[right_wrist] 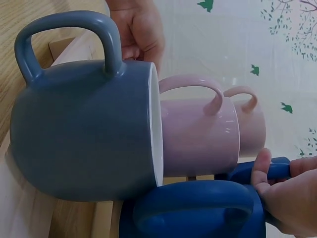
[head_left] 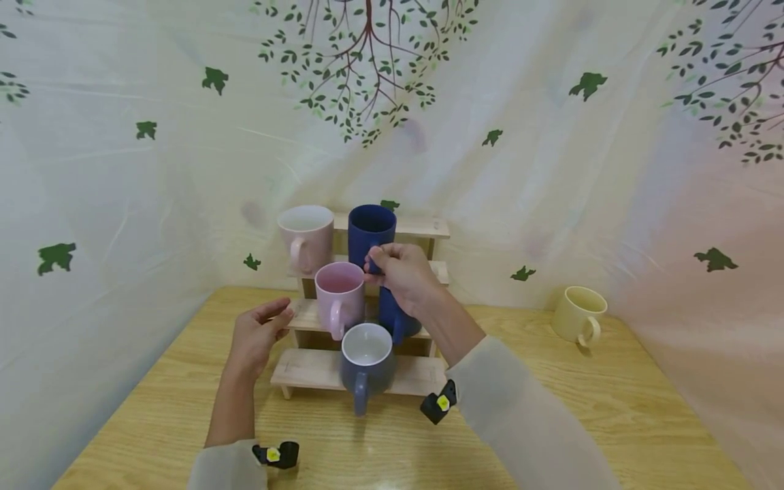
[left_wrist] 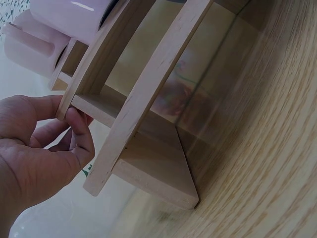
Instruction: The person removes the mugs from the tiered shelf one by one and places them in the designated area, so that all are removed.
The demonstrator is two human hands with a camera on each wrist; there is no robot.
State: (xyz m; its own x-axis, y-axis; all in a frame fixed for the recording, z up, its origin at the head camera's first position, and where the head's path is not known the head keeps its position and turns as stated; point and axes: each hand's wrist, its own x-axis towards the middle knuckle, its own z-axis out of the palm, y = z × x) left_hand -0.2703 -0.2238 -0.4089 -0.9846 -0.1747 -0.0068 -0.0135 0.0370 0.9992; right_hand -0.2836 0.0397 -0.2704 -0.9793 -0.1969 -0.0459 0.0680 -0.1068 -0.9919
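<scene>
My right hand (head_left: 407,279) pinches the handle of a dark blue mug (head_left: 361,238), which stands upright at the upper part of a stepped wooden rack (head_left: 306,367). In the left wrist view, my left hand (left_wrist: 44,139) grips the left end of one rack board (left_wrist: 77,91) between thumb and fingers. A second blue mug (head_left: 388,306) sits on a lower step, partly hidden by my right hand and wrist. Left of it is a pink mug (head_left: 340,306), with a paler pink mug (head_left: 315,248) higher behind. A grey-blue mug (right_wrist: 84,134) with a white inside occupies the bottom step.
A pale yellow mug (head_left: 569,320) stands apart at the table's right, near the back edge. The rack rests on a wood-grain table (head_left: 502,415). Behind and at both sides hangs a pale curtain (head_left: 520,204) printed with leaves and branches.
</scene>
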